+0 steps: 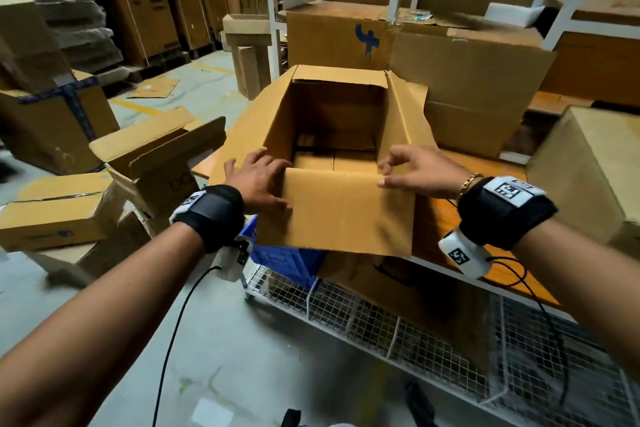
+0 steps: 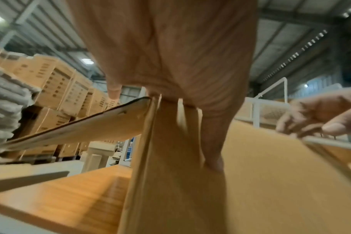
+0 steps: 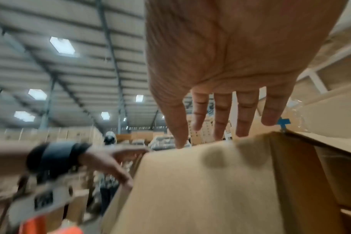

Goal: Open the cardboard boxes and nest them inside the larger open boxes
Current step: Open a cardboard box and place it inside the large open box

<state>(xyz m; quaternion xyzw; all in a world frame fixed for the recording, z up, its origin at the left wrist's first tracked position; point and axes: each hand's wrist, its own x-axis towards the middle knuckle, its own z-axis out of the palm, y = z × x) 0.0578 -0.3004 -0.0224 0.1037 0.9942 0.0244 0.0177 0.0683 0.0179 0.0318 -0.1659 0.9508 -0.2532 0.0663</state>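
An open brown cardboard box [image 1: 332,107] stands on the orange wooden shelf [image 1: 436,218], its four top flaps spread outward. The near flap [image 1: 346,211] hangs down toward me. My left hand [image 1: 258,180] grips the box's near left corner, thumb on the near flap [image 2: 270,174] and fingers over the left wall. My right hand [image 1: 415,166] hovers at the near right corner with its thumb touching the flap's edge. In the right wrist view its fingers [image 3: 222,114] are straight above the flap [image 3: 200,190]. Inside the box only closed bottom flaps show.
Behind stand a large box with a blue mark [image 1: 339,35] and another box [image 1: 478,87]. A closed box [image 1: 588,163] sits at the right. Opened boxes [image 1: 156,156] pile up on the left. A blue crate [image 1: 287,256] and wire mesh baskets [image 1: 381,315] lie below the shelf.
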